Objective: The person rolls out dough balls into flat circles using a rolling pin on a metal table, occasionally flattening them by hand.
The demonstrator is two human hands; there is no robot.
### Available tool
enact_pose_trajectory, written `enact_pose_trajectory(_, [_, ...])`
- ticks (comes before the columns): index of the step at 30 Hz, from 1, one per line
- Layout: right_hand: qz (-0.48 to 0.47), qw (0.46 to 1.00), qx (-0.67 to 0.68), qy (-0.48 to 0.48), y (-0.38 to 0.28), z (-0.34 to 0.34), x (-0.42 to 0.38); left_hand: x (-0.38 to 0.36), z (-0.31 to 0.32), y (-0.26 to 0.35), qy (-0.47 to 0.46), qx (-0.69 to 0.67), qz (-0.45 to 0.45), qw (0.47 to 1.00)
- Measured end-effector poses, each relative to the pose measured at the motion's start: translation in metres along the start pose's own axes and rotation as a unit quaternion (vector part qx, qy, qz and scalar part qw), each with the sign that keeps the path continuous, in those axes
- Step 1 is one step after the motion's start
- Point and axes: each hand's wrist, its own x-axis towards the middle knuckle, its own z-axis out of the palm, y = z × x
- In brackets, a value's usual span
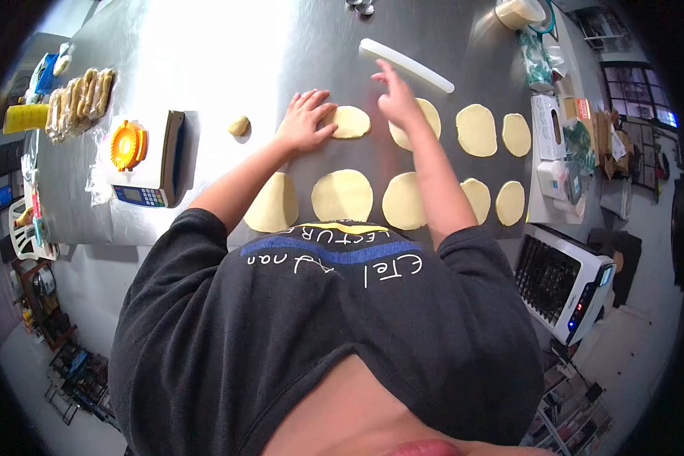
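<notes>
My left hand (305, 123) lies palm down with its fingers spread. Its fingertips touch the left edge of a small flattened piece of dough (351, 122). My right hand (397, 100) has its fingers stretched out beside the white rolling pin (407, 66), holding nothing that I can see. Behind my right wrist lies a dough round (427, 121), partly hidden. A small dough ball (239, 125) sits left of my left hand. More flat dough rounds (342, 196) lie in two rows, some partly covered by my right arm and shirt.
On the left of the metal table (205, 45) stand a scale (146, 163) with an orange dough mould (128, 145) on it, and a stack of wrapped brown items (80, 105). Metal spoons (363, 7) lie at the far edge. An air cooler (564, 283) stands at right.
</notes>
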Motion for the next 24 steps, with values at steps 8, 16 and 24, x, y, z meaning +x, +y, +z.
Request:
enact_pose_trajectory(8, [0.111, 0.948, -0.285, 0.088, 0.056, -0.073, 0.028, 0.023, 0.018, 0.03, 0.014, -0.015, -0.005, 1.0])
enact_pose_trajectory(16, [0.105, 0.947, -0.302, 0.028, 0.072, -0.068, 0.026, 0.031, 0.017, 0.049, -0.025, -0.008, 0.028, 0.999])
enact_pose_trajectory(24, [0.109, 0.933, -0.334, 0.07, 0.065, -0.075, 0.028, 0.053, 0.03, 0.053, -0.007, -0.038, -0.044, 0.998])
